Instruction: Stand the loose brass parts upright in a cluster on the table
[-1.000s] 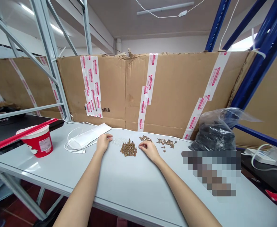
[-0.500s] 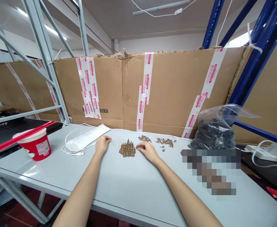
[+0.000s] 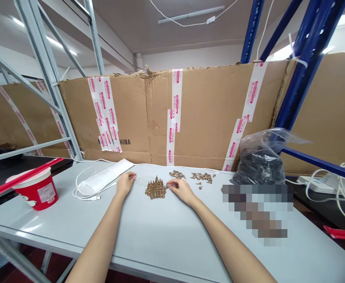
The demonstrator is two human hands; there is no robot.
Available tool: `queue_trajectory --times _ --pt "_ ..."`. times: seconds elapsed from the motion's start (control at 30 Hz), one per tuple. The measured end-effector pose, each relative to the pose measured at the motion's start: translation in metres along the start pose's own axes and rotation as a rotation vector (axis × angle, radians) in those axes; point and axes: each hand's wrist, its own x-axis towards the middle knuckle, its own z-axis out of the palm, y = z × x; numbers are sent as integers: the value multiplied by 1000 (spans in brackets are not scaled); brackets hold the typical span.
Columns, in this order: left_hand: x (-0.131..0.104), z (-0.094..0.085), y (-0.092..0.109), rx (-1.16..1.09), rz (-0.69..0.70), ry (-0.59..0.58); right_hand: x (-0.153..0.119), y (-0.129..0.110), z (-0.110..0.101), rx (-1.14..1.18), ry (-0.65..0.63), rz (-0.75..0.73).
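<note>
Several small brass-coloured pieces stand packed together in a group (image 3: 156, 189) on the pale table. My right hand (image 3: 180, 189) is at the right side of this group, fingertips pinched; what they hold is too small to name. To the left, my left hand (image 3: 125, 183) rests beside scattered clear little pieces (image 3: 143, 181), its thumb and finger closed together, their contents not discernible. Behind my right hand lies a loose pile of metallic pieces (image 3: 177, 174), and farther right a second loose pile (image 3: 202, 177).
A red and white tub (image 3: 39, 190) sits at the left, near a white pouch (image 3: 106, 177) with a cable. A bag of dark material (image 3: 259, 163) stands at the back right, before a blurred patch. Cardboard (image 3: 131, 114) lines the table's back.
The view has shifted slightly, moving the scene left in the picture. My right hand is a little closer to the brass-coloured group; my left hand has hardly moved.
</note>
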Motion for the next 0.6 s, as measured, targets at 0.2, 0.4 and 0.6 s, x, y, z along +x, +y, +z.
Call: queue_trajectory --times 0.2,0.4,0.6 --pt "1 -1 1 32 13 27 -6 -9 -47 -510 113 179" --pt "-1 -1 6 77 69 18 -18 -12 -88 -733 73 553" --pt "-1 -2 9 99 132 13 -21 -5 -90 -681 -59 604"
